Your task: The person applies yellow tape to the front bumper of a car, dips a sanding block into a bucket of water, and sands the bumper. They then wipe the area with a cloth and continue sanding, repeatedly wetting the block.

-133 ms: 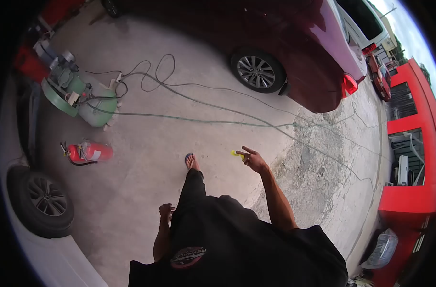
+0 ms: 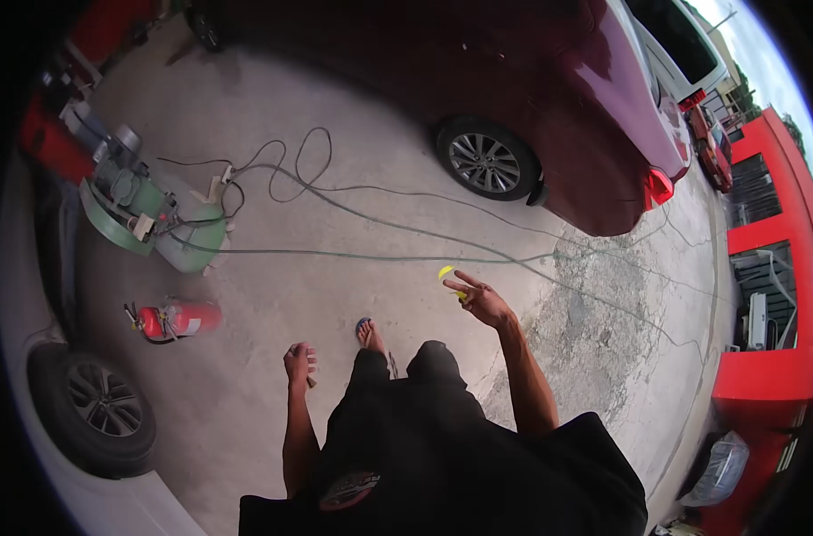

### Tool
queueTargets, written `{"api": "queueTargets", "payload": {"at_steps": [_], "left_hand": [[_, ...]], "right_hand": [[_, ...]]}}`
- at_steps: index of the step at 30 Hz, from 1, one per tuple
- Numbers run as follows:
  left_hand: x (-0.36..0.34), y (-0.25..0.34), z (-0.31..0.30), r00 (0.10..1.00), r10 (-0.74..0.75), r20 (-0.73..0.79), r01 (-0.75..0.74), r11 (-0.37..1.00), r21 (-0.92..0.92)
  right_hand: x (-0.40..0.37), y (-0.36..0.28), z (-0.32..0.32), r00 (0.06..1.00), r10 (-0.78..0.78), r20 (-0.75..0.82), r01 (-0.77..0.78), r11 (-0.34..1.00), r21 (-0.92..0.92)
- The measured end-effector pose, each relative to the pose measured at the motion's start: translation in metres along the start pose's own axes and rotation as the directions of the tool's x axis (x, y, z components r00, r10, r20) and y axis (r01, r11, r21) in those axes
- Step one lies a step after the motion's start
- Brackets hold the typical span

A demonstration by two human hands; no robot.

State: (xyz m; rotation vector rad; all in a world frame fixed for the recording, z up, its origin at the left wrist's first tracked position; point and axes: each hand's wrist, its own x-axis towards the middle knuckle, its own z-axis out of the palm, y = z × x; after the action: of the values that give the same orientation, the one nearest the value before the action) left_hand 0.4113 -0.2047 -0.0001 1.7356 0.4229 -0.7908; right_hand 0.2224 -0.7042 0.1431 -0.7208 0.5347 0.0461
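My right hand [image 2: 485, 305] is held out over the concrete floor, two fingers extended and the others bent. It holds a roll of yellow tape [image 2: 446, 272], whose bright rim shows on both sides of the fingers. Lower and to the left, my left hand [image 2: 300, 363] hangs beside my leg with its fingers curled in. A small brownish piece [image 2: 312, 382] pokes out below those fingers; I cannot tell what it is. My sandalled foot [image 2: 368, 333] is on the floor between the two hands.
A dark red car [image 2: 594, 170] stands ahead. Hoses [image 2: 379, 258] cross the floor from a green air compressor [image 2: 192, 239]. Red fire extinguishers [image 2: 190, 318] lie at left, near a white car's wheel [image 2: 103, 402]. A red structure [image 2: 763, 373] lines the right side.
My left hand has risen forward, showing its curled fingers more clearly. My right hand has shifted slightly right and turned, showing more of the tape roll. The surroundings sit lower in view.
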Motion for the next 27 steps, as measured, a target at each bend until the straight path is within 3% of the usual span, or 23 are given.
{"api": "queueTargets", "payload": {"at_steps": [2, 4, 8, 12, 15, 17, 18, 21, 27], "left_hand": [[0.034, 0.116, 0.020, 0.989, 0.144, 0.019, -0.144, 0.990, -0.004], [0.060, 0.194, 0.032, 0.975, 0.223, 0.021, -0.223, 0.975, -0.013], [0.117, 0.291, 0.078, 0.983, 0.162, 0.088, -0.154, 0.983, -0.099], [0.186, 0.357, 0.144, 0.936, 0.134, 0.325, -0.086, 0.983, -0.160], [0.260, 0.397, 0.185, 0.967, 0.010, 0.255, 0.015, 0.995, -0.095], [0.288, 0.445, 0.200, 0.978, -0.036, 0.204, 0.072, 0.983, -0.170], [0.302, 0.467, 0.207, 0.981, -0.014, 0.196, 0.052, 0.980, -0.191], [0.331, 0.552, 0.210, 0.987, -0.008, 0.162, 0.050, 0.965, -0.258], [0.391, 0.685, 0.193, 0.994, 0.114, -0.004, -0.097, 0.825, -0.557]], "right_hand": [[0.043, -0.050, 0.017, 0.994, -0.039, 0.106, 0.029, 0.995, 0.091], [0.074, -0.091, 0.049, 0.992, -0.040, 0.117, 0.031, 0.996, 0.080], [0.165, -0.146, 0.088, 0.990, -0.022, 0.138, 0.002, 0.990, 0.143], [0.282, -0.203, 0.120, 0.974, 0.043, 0.223, -0.074, 0.989, 0.131], [0.402, -0.262, 0.152, 0.929, 0.105, 0.354, -0.164, 0.977, 0.140], [0.480, -0.303, 0.180, 0.817, 0.148, 0.557, -0.285, 0.944, 0.167], [0.512, -0.329, 0.203, 0.857, 0.228, 0.463, -0.268, 0.963, 0.023], [0.604, -0.399, 0.271, 0.730, 0.307, 0.610, -0.323, 0.942, -0.089], [0.744, -0.498, 0.408, 0.554, 0.441, 0.706, -0.277, 0.897, -0.344]]}}
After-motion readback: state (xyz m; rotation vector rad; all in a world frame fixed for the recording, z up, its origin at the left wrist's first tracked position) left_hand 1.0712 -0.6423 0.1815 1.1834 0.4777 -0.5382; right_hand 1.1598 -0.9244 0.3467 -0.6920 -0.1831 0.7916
